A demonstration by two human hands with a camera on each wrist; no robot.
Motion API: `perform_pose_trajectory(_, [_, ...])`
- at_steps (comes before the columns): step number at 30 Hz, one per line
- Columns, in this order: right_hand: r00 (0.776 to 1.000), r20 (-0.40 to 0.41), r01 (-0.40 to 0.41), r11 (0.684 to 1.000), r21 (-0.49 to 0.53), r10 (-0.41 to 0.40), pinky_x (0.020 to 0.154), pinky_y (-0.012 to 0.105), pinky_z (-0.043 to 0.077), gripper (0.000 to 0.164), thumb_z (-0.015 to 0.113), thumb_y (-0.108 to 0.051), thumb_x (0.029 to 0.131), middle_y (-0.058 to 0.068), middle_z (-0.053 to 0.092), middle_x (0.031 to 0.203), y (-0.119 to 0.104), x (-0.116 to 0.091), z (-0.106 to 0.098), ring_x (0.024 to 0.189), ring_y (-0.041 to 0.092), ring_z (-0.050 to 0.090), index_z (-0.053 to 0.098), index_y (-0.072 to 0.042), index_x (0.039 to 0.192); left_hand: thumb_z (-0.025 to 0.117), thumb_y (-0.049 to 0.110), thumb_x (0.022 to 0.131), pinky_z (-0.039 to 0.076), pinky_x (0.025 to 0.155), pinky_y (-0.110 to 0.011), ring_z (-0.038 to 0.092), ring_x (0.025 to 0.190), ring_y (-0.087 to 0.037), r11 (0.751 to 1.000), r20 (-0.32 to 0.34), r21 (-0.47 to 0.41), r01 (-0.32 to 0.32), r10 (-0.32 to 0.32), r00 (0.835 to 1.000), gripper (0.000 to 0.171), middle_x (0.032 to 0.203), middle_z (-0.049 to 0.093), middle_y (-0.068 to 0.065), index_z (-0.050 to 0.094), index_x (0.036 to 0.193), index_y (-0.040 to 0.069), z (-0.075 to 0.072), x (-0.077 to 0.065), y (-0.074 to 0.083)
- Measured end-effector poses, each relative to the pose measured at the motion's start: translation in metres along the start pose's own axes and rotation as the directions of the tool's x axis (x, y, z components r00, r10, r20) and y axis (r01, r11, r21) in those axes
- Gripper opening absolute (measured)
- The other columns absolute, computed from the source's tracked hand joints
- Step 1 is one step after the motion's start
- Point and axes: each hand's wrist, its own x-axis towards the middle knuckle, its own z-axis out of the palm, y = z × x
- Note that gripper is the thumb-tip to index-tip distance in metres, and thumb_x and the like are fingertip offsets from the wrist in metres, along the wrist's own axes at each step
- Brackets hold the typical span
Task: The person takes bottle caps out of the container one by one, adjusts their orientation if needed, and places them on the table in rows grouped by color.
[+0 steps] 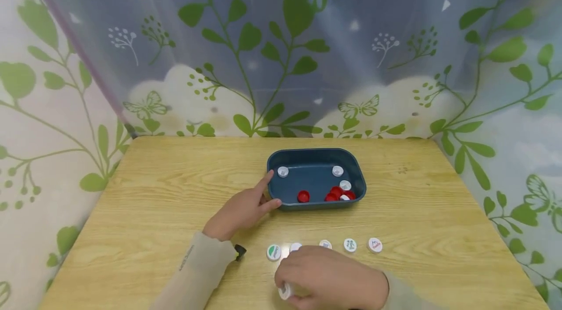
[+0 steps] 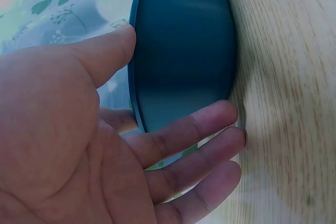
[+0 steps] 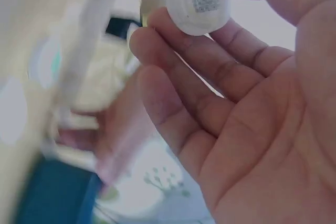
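Note:
My left hand (image 1: pixel 242 210) is at the left near corner of a blue tray (image 1: pixel 303 181), with a fingertip at its left rim and the thumb at the near rim. In the left wrist view the other fingers extend loosely beside the tray's outer wall (image 2: pixel 184 51). Close to me, my right hand (image 1: pixel 331 273) pinches a white bottle cap (image 1: pixel 285 291) between thumb and fingers. The right wrist view shows the held cap's hollow inside (image 3: pixel 197 6), with a small printed code. Part of the row of caps lies hidden behind the right hand.
Several printed bottle caps lie in a row on the wooden table (image 1: pixel 417 193), among them a green-and-white cap (image 1: pixel 274 252) and one with red print (image 1: pixel 375 245). Inside the tray are white caps (image 1: pixel 337 171) and red caps (image 1: pixel 303 196). A patterned curtain (image 1: pixel 281 56) hangs behind.

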Motion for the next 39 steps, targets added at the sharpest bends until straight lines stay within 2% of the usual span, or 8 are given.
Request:
perform_pose_trajectory(4, [1.0, 0.01, -0.008, 0.996, 0.088, 0.007, 0.071, 0.007, 0.036, 0.007, 0.057, -0.036, 0.094, -0.023, 0.049, 0.084, 0.001, 0.007, 0.029, 0.076, -0.007, 0.044, 0.061, -0.031, 0.093, 0.046, 0.063, 0.09, 0.046, 0.066, -0.029, 0.057, 0.073, -0.006, 1.0, 0.0, 0.015, 0.008, -0.008, 1.0, 0.079, 0.09, 0.061, 0.011, -0.001, 0.15, 0.043, 0.001, 0.0, 0.0])
perform_pose_trajectory(8, [1.0, 0.017, -0.01, 0.997, 0.073, 0.009, 0.069, 0.008, 0.034, 0.006, 0.059, -0.036, 0.093, -0.022, 0.047, 0.081, 0.009, 0.014, 0.054, 0.072, -0.006, 0.042, 0.061, -0.031, 0.091, 0.047, 0.063, 0.09, 0.046, 0.064, -0.029, 0.057, 0.073, -0.006, 1.0, 0.015, -0.001, 0.005, -0.005, 1.0, 0.08, 0.09, 0.062, 0.01, 0.0, 0.15, 0.041, 0.003, 0.0, -0.001])
perform_pose_trajectory(12, [0.999, 0.036, -0.034, 0.995, 0.094, 0.031, 0.071, 0.009, 0.036, 0.006, 0.061, -0.036, 0.093, -0.024, 0.051, 0.084, 0.016, 0.014, 0.068, 0.074, -0.008, 0.045, 0.063, -0.032, 0.095, 0.048, 0.062, 0.09, 0.046, 0.063, -0.029, 0.057, 0.071, -0.007, 1.0, 0.017, 0.014, 0.02, -0.021, 1.0, 0.082, 0.087, 0.061, 0.012, 0.003, 0.152, 0.036, 0.004, 0.0, 0.0])
perform_pose_trajectory(16, [0.998, 0.027, -0.052, 0.988, 0.148, 0.049, 0.078, 0.008, 0.039, 0.012, 0.059, -0.034, 0.094, -0.023, 0.056, 0.095, 0.019, 0.01, 0.071, 0.083, -0.01, 0.048, 0.064, -0.03, 0.105, 0.046, 0.064, 0.09, 0.046, 0.063, -0.029, 0.057, 0.07, -0.007, 0.999, 0.021, 0.04, 0.009, -0.01, 1.0, 0.082, 0.085, 0.059, 0.013, 0.003, 0.153, 0.035, 0.004, 0.0, 0.002])
perform_pose_trajectory(20, [1.0, 0.022, -0.019, 0.987, 0.16, 0.016, 0.081, 0.006, 0.039, 0.016, 0.057, -0.03, 0.096, -0.022, 0.055, 0.102, 0.02, 0.007, 0.07, 0.089, -0.011, 0.048, 0.061, -0.029, 0.111, 0.046, 0.062, 0.09, 0.046, 0.062, -0.029, 0.057, 0.069, -0.007, 0.999, 0.016, 0.046, 0.002, -0.002, 1.0, 0.081, 0.084, 0.059, 0.012, 0.003, 0.153, 0.033, 0.003, 0.0, 0.005])
perform_pose_trajectory(26, [0.999, 0.047, -0.017, 0.987, 0.158, 0.01, 0.082, 0.006, 0.038, 0.019, 0.06, -0.027, 0.094, -0.022, 0.054, 0.104, 0.022, 0.007, 0.067, 0.09, -0.01, 0.047, 0.06, -0.031, 0.113, 0.047, 0.06, 0.091, 0.046, 0.064, -0.029, 0.057, 0.071, -0.007, 1.0, 0.013, 0.025, 0.017, -0.018, 1.0, 0.081, 0.085, 0.06, 0.011, 0.002, 0.153, 0.034, 0.002, 0.0, 0.004])
perform_pose_trajectory(33, [0.997, 0.075, -0.047, 0.985, 0.165, 0.035, 0.082, 0.006, 0.039, 0.022, 0.06, -0.025, 0.094, -0.021, 0.054, 0.107, 0.022, 0.007, 0.065, 0.091, -0.01, 0.047, 0.059, -0.03, 0.116, 0.043, 0.067, 0.088, 0.046, 0.067, -0.029, 0.057, 0.072, -0.005, 1.0, 0.008, 0.02, 0.022, -0.022, 1.0, 0.082, 0.087, 0.059, 0.013, 0.001, 0.152, 0.037, 0.002, 0.0, 0.003])
perform_pose_trajectory(39, [0.997, 0.07, -0.04, 0.997, 0.06, 0.036, 0.081, 0.007, 0.039, 0.023, 0.062, -0.024, 0.093, -0.019, 0.053, 0.108, 0.021, 0.006, 0.066, 0.09, -0.007, 0.046, 0.059, -0.03, 0.115, 0.047, 0.061, 0.091, 0.046, 0.062, -0.03, 0.057, 0.069, -0.007, 1.0, 0.013, 0.011, 0.014, -0.014, 1.0, 0.079, 0.086, 0.061, 0.009, -0.002, 0.15, 0.041, 0.003, 0.001, 0.001])
